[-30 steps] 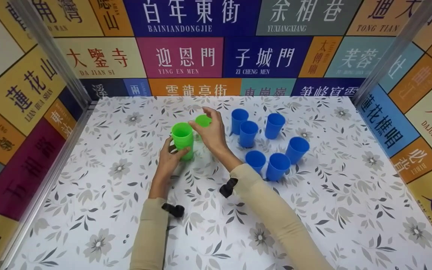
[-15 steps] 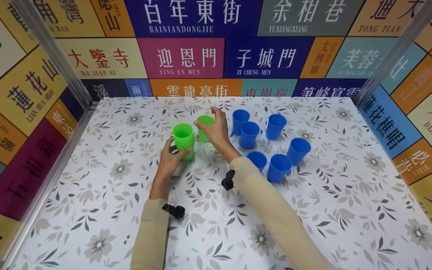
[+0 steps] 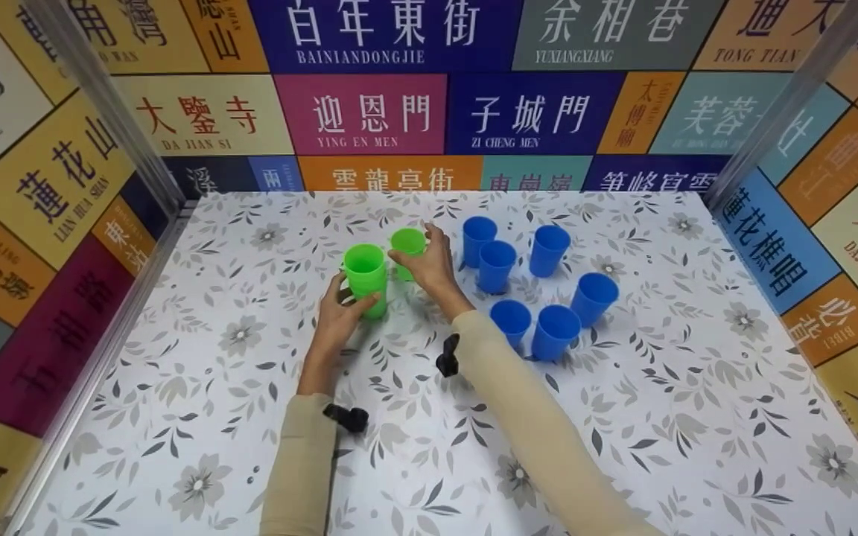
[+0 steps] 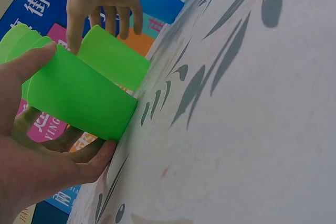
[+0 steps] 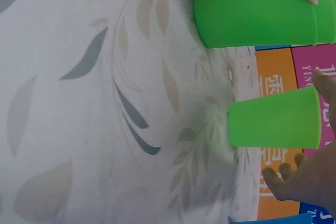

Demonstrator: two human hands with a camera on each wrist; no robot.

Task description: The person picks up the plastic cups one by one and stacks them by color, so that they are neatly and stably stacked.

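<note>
My left hand (image 3: 339, 313) grips a nested stack of green cups (image 3: 366, 286) standing upright on the table. In the left wrist view the thumb lies on the near side of the stack (image 4: 79, 93), with fingers curled beneath. Just behind and to the right stands a single green cup (image 3: 408, 240). My right hand (image 3: 433, 264) is spread around that cup's right side. The right wrist view shows the thumb near the rim of the single cup (image 5: 275, 121), while the other fingers of the right hand (image 5: 310, 182) stay apart from its wall.
Several upright blue cups (image 3: 497, 268) stand loosely grouped to the right of my right hand, some near the forearm. A white floral cloth (image 3: 198, 417) covers the table. Panels with printed characters (image 3: 369, 112) enclose the back and sides.
My right hand has shifted slightly right, then lowered around the single green cup, uncovering more of it. The left hand keeps its hold on the stack, nearly still.
</note>
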